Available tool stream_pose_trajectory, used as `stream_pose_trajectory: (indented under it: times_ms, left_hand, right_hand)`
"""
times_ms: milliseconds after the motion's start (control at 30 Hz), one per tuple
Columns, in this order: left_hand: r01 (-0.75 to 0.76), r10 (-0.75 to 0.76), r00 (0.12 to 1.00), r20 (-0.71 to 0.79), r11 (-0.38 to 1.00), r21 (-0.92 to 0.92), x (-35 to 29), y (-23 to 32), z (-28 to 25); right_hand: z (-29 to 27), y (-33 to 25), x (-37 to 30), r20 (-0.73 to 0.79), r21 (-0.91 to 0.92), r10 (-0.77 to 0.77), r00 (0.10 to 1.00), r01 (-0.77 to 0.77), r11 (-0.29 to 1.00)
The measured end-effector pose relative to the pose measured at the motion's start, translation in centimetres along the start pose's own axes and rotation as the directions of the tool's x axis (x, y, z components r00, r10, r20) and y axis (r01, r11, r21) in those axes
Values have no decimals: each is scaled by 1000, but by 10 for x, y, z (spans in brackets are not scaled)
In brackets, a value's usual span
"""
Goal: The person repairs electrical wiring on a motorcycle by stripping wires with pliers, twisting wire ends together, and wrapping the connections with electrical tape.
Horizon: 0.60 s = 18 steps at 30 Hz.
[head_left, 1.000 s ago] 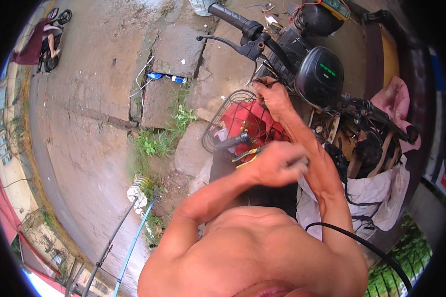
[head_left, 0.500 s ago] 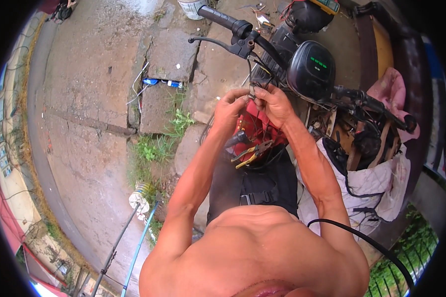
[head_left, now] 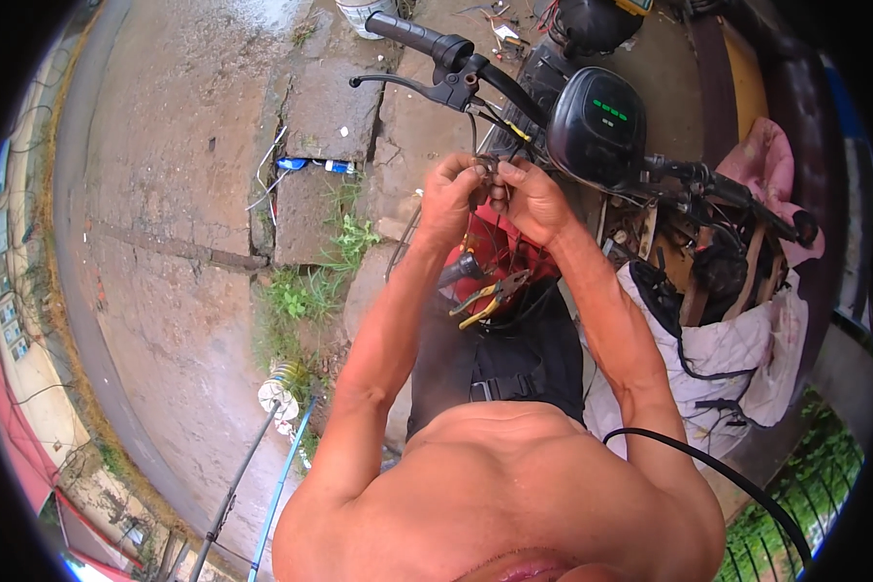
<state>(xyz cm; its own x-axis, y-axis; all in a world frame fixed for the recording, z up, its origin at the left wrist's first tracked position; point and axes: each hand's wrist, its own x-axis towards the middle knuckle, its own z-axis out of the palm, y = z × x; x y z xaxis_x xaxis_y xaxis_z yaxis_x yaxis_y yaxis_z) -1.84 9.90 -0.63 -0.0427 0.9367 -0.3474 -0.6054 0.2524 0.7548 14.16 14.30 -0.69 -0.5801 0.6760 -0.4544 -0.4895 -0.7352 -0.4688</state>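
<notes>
My left hand (head_left: 453, 197) and my right hand (head_left: 535, 204) meet fingertip to fingertip below the handlebar of an electric two-wheeler. Both pinch a thin dark cable (head_left: 472, 129) that hangs down from the brake lever (head_left: 398, 83); the exact spot between the fingers is mostly hidden. Just beneath my hands is a red body part or container (head_left: 485, 254), partly covered by my wrists. Pliers (head_left: 495, 299) with yellow handles rest there near my lap, beside a dark handlebar-like grip (head_left: 459, 270).
A black display unit (head_left: 597, 126) with green lights sits right of my hands, and a black handlebar grip (head_left: 404, 33) reaches up left. To the right lies a white quilted cover (head_left: 718, 354). A white bucket (head_left: 361, 17) stands at the top; weeds (head_left: 301, 293) grow at left.
The handlebar, lever and display have shifted slightly left and away from where they were. My fingertips stay together on the cable and have risen a little.
</notes>
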Motion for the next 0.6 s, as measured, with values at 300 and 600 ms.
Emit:
stream_pose_trajectory:
  times_ms: [300,600]
  left_hand:
    - [-1,2,998,-70,1000,19,-3,-3,2]
    - [39,-36,984,-177,999,12,2,2,15]
  right_hand:
    - [-8,0,1,-30,-210,-94,995,86,974]
    - [-5,8,3,-52,-239,-176,983,159,958]
